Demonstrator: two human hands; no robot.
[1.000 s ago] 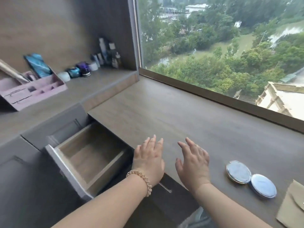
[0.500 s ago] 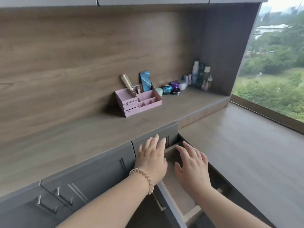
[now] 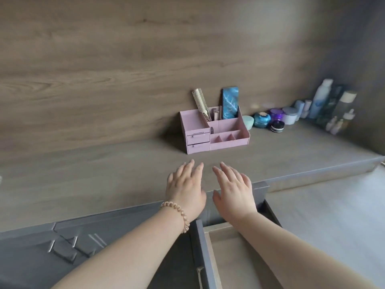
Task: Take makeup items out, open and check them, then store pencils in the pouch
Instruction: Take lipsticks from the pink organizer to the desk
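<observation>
Left hand (image 3: pixel 186 188), right hand (image 3: pixel 234 190) spread flat, empty, over counter (image 3: pixel 104 174) edge above open drawer (image 3: pixel 229 257). Makeup items (image 3: pixel 229 103) in pink organizer (image 3: pixel 229 140) against wood wall (image 3: pixel 125 59); jars (image 3: pixel 262 120), bottles (image 3: pixel 319 99) rightward near corner.

Hidden, cropped & blurred bits

We can't read labels on the bottles (image 3: pixel 321 99) at far right, too blurred; handles (image 3: pixel 74 241) bottom left smear w/ motion. The open drawer (image 3: pixel 227 259) runs off the bottom edge & a forearm (image 3: pixel 291 251) covers part of its inside. In the pink organizer (image 3: pixel 229 144), small sticks (image 3: pixel 216 114) at the back are too small to ID; its two little drawers (image 3: pixel 198 138) are closed, contents unseen.
</observation>
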